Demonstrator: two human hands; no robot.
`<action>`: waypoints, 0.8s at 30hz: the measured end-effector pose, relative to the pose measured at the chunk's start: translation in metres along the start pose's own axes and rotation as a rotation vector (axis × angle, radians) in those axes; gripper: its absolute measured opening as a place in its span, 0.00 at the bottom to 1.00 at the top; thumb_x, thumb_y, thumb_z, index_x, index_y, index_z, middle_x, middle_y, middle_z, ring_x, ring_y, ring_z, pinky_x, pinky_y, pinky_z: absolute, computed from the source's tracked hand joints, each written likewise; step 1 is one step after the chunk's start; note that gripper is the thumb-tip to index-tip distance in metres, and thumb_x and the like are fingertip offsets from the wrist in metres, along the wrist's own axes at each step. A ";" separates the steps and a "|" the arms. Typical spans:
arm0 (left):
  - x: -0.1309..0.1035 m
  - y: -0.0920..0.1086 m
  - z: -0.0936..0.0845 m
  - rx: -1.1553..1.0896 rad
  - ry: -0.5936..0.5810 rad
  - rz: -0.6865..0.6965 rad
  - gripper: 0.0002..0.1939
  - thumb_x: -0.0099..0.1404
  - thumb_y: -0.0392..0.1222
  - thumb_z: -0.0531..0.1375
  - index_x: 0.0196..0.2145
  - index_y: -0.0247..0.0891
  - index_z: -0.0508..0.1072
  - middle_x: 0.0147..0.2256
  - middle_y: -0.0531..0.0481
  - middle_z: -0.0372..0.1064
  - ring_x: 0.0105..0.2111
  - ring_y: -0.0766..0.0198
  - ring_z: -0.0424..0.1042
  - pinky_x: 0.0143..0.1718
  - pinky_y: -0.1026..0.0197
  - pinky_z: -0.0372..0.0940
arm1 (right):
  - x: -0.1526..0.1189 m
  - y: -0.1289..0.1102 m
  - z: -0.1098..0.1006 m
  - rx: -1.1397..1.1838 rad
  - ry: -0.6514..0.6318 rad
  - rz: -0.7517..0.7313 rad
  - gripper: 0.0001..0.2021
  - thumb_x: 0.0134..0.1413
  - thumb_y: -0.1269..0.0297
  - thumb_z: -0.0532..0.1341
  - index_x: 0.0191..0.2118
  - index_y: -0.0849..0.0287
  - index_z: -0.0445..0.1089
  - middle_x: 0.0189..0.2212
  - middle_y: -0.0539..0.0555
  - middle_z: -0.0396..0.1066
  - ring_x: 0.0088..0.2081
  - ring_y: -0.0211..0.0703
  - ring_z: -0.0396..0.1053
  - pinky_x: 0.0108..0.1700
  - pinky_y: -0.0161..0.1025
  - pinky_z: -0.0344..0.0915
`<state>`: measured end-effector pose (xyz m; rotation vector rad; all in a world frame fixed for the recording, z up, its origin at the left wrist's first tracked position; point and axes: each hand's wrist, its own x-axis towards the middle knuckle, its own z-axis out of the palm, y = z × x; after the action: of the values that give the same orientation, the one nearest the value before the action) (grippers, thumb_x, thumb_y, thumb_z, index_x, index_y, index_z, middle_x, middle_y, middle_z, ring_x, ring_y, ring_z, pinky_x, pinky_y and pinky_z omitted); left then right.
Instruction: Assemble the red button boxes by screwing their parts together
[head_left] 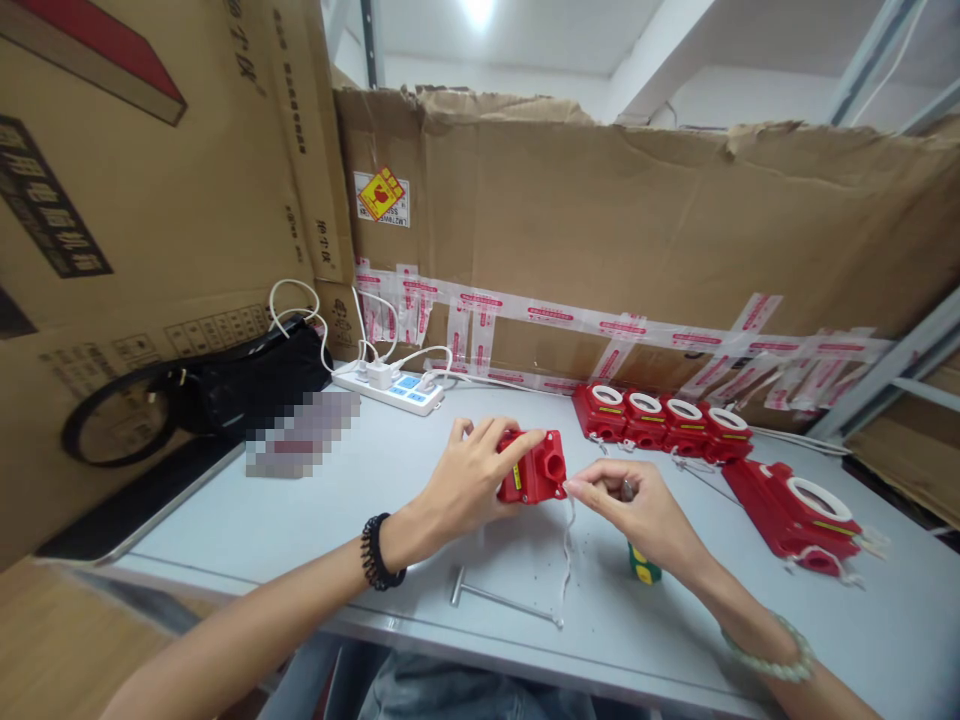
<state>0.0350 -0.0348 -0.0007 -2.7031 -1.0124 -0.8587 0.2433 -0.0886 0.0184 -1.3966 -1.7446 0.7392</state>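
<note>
My left hand (480, 465) is closed around a small red housing (538, 468) with a round port, a yellow label and screws at its corners. The housing is tilted so the port faces right. Beside its lower right corner, my right hand (641, 505) pinches a thin white string (568, 550) between thumb and finger. The string dangles to the table. Tucked in the same hand is a screwdriver with a green and yellow handle (643, 565); its metal shaft shows between the fingers. A T-handle wrench (506, 600) lies in front, its end by the string.
Several red housings with white rings (664, 420) line the back right, and a larger one (802, 515) sits nearer. A power strip (390, 385) with white cables and a black bag (240, 380) are at the left. A cardboard wall (525, 200) closes off the back.
</note>
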 end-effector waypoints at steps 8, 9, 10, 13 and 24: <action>-0.001 0.002 0.001 0.043 0.047 0.018 0.33 0.51 0.42 0.64 0.54 0.44 0.58 0.46 0.45 0.64 0.44 0.53 0.63 0.41 0.54 0.49 | -0.001 0.005 0.006 -0.015 0.032 0.040 0.17 0.48 0.50 0.61 0.25 0.60 0.72 0.15 0.45 0.54 0.20 0.32 0.47 0.23 0.34 0.48; -0.001 0.003 0.000 0.049 0.048 0.023 0.33 0.51 0.43 0.64 0.54 0.44 0.58 0.46 0.45 0.64 0.44 0.53 0.63 0.41 0.54 0.49 | 0.000 0.005 0.006 -0.019 0.027 0.044 0.17 0.48 0.50 0.61 0.25 0.60 0.72 0.15 0.45 0.55 0.20 0.33 0.48 0.23 0.34 0.48; -0.002 0.003 0.000 0.055 0.047 0.030 0.33 0.51 0.43 0.64 0.54 0.43 0.58 0.46 0.45 0.64 0.44 0.53 0.63 0.41 0.54 0.49 | 0.000 0.005 0.007 -0.020 0.023 0.047 0.17 0.48 0.50 0.61 0.25 0.60 0.72 0.15 0.45 0.56 0.20 0.33 0.48 0.23 0.34 0.48; -0.002 0.003 0.000 0.067 0.056 0.045 0.32 0.52 0.44 0.64 0.54 0.43 0.59 0.46 0.45 0.64 0.44 0.53 0.63 0.40 0.53 0.50 | 0.001 0.007 0.008 -0.029 0.027 0.050 0.17 0.47 0.49 0.61 0.24 0.60 0.70 0.16 0.46 0.57 0.20 0.33 0.48 0.23 0.34 0.49; -0.004 0.000 0.001 -0.041 0.178 0.048 0.30 0.53 0.39 0.65 0.53 0.41 0.60 0.45 0.44 0.62 0.43 0.54 0.61 0.42 0.55 0.59 | 0.006 0.006 0.013 -0.076 0.010 -0.009 0.18 0.51 0.49 0.58 0.23 0.60 0.66 0.18 0.47 0.59 0.22 0.34 0.52 0.25 0.34 0.52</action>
<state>0.0330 -0.0368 -0.0041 -2.6153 -0.8982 -1.0989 0.2346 -0.0806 0.0076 -1.4393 -1.7867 0.6668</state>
